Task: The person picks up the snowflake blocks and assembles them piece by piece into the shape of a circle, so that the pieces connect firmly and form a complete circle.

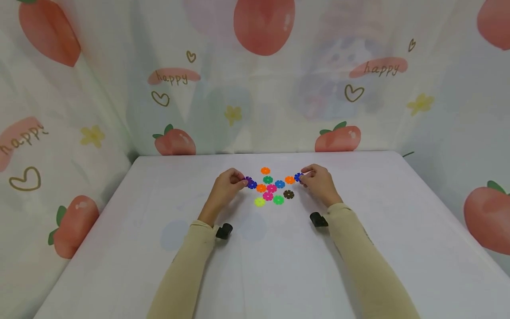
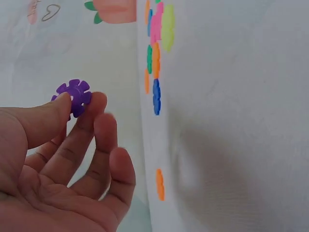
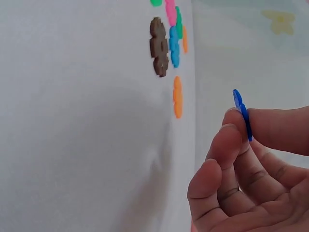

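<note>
Between thumb and index finger, my left hand (image 1: 228,182) pinches a purple snowflake-shaped plastic disc (image 2: 75,98). My right hand (image 1: 320,180) pinches a blue notched disc (image 3: 243,116), seen edge-on in the right wrist view. Both hands are raised at either side of a loose cluster of flat discs on the table. A dark blue disc (image 1: 252,184) lies right by the purple one in the head view. Closest to the right hand are an orange disc (image 1: 289,180) and a brown disc (image 1: 288,194). Beside the left hand, an orange disc (image 2: 160,184) lies on the cloth.
More discs lie in the cluster: pink (image 1: 268,196), yellow (image 1: 260,202), light green (image 1: 278,200), light blue (image 1: 280,184) and another orange one (image 1: 265,170) at the back. A white cloth covers the table (image 1: 263,274). Printed curtains (image 1: 255,97) hang behind and beside it.
</note>
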Available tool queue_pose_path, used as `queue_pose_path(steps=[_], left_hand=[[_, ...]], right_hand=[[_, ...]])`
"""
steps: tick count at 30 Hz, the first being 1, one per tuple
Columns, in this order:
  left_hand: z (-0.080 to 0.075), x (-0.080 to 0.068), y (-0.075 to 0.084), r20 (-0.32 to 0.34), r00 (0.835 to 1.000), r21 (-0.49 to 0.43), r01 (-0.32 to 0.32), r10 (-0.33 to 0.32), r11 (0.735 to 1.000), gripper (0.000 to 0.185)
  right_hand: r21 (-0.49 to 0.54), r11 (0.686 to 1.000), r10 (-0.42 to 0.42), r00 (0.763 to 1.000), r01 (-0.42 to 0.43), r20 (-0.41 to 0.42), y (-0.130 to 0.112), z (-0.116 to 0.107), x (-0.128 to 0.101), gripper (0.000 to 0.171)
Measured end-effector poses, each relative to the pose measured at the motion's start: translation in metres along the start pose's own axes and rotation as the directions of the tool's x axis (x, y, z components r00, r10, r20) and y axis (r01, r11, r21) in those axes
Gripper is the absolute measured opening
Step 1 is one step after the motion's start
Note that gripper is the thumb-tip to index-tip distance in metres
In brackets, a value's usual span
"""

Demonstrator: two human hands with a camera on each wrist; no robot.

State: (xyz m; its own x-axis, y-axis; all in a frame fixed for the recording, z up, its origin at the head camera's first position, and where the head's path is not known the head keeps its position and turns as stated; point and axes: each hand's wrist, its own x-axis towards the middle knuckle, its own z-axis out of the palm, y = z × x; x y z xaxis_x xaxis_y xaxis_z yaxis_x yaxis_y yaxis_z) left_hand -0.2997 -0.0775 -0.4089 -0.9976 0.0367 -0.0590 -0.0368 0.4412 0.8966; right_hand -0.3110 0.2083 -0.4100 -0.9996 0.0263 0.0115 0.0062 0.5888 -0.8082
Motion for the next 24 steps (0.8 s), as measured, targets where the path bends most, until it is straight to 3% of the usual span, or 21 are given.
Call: queue_pose_path(steps=[9,17,24], left_hand=[[-0.005,-0.003,-0.006,-0.015,0.998,-0.064,-0.055,0.054,0.996,0.015],[-0.001,-0.006,-0.006,0.013,0.987,-0.080,-0.159,0.161,0.984,0.014],[0.001,-0.007,-0.006,0.043,0.983,-0.058,-0.177,0.179,0.983,0.015]], right_hand=[[0.107,0.994,-0.010,1.000,0.013,-0.028,-0.011,0.004,-0.007,0.026],[0.165,0.986,-0.032,0.999,0.035,-0.026,-0.019,0.007,-0.009,0.023],[0.224,0.975,-0.018,1.000,0.014,0.016,-0.029,0.011,-0.013,0.024]])
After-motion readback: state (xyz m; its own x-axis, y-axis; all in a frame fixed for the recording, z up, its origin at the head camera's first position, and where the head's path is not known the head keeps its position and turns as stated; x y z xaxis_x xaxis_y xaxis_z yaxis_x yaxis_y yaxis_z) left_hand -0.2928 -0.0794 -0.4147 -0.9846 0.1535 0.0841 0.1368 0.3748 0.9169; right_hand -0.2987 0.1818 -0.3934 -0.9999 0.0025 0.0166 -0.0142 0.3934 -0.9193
